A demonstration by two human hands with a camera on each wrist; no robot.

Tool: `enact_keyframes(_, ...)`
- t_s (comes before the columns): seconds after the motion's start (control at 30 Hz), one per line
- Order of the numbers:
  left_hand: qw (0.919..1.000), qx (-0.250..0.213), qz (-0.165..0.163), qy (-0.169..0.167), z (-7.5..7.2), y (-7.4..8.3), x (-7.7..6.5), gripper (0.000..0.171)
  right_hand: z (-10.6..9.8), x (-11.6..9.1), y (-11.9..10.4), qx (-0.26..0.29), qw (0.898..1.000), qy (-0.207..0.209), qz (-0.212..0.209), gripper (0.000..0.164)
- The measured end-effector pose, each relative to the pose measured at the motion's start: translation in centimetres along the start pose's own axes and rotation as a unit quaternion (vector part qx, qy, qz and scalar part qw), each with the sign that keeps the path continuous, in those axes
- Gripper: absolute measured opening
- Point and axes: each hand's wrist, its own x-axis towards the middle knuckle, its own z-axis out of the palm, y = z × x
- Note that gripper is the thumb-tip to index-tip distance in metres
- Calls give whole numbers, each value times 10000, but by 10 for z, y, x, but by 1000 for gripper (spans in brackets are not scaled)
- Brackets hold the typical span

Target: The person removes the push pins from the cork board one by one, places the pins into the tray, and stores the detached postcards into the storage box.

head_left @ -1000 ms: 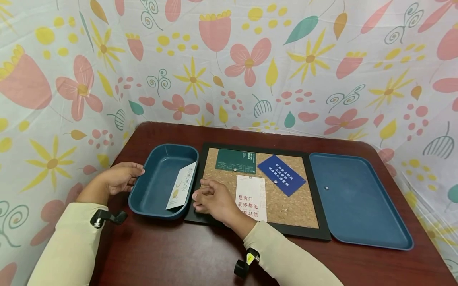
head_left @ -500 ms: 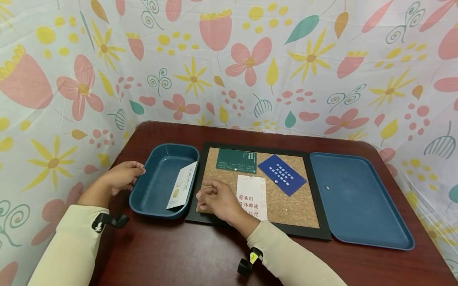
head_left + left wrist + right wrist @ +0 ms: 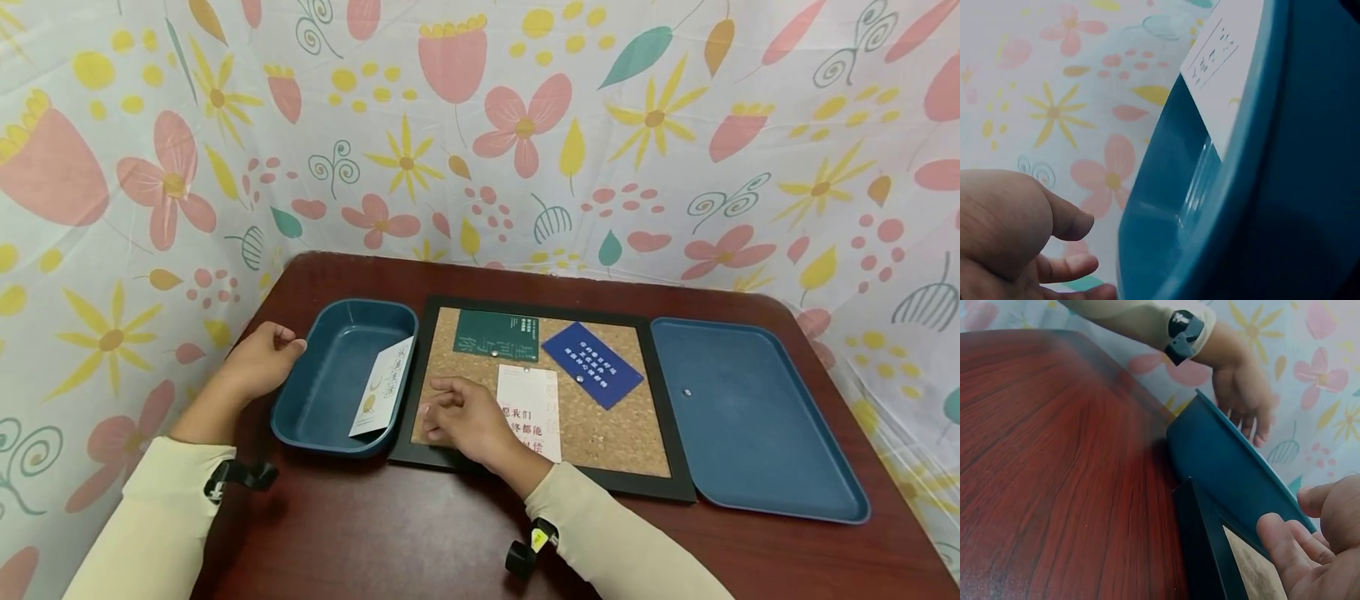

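My left hand [image 3: 264, 360] is at the left rim of a deep blue tray [image 3: 315, 408], its fingers loosely bent and holding nothing. In the left wrist view the fingertips [image 3: 1088, 262] are close beside the tray's wall. A white card [image 3: 381, 387] with writing leans inside the tray against its right wall. Over the left part of a black-framed corkboard [image 3: 611, 433] hovers my right hand [image 3: 468, 421], relaxed, with nothing between thumb and fingers. It partly covers a cream card [image 3: 536, 400] with red writing. A green card [image 3: 495, 333] and a blue card [image 3: 592, 364] are pinned higher up.
To the right of the board lies a shallow blue tray [image 3: 765, 425] with one small silver pushpin [image 3: 687, 392] in it. All stand on a dark red wooden table [image 3: 390, 533]. A flowered curtain [image 3: 480, 208] closes off the back and sides.
My left hand has turned and its fingers have drawn back a little at the tray's rim. The right hand has drifted slightly right over the board. Trays and cards stay put.
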Motion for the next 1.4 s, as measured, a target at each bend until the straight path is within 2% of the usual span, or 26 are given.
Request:
enact_keyframes(0.13, 9970, 446, 319, 554, 4, 15, -6, 51, -2, 0, 0, -42, 10000, 19, 12, 44)
enact_keyframes(0.27, 9917, 555, 746, 890, 11, 28, -13, 44, -4, 0, 1, -89, 10000, 29, -28, 43)
enact_keyframes(0.43, 9831, 585, 1447, 956, 22, 43, -20, 40, -11, 0, 3, -304, 9994, 64, -155, 42)
enact_keyframes(0.63, 9688, 527, 2255, 883, 38, 63, -33, 36, -24, 0, 5, -947, 9944, 133, -457, 40)
enact_keyframes(0.73, 9571, 534, 2691, 934, 48, 71, -40, 33, -31, 0, 6, -1312, 9895, 205, -566, 38)
enact_keyframes(0.9, 9240, 665, 3576, 1183, 65, 83, -51, 28, -45, 0, 6, -1979, 9772, 383, -672, 36)
enact_keyframes(1.0, 9089, 826, 3920, 1159, 77, 90, -58, 27, -54, -1, 6, -2346, 9687, 480, -659, 35)
enact_keyframes(1.17, 8985, 1024, 4182, 859, 93, 101, -70, 28, -67, -1, 7, -2729, 9580, 608, -634, 34)
enact_keyframes(1.4, 8789, 1203, 4562, 704, 114, 108, -74, 26, -86, 1, 5, -3098, 9459, 730, -636, 39)
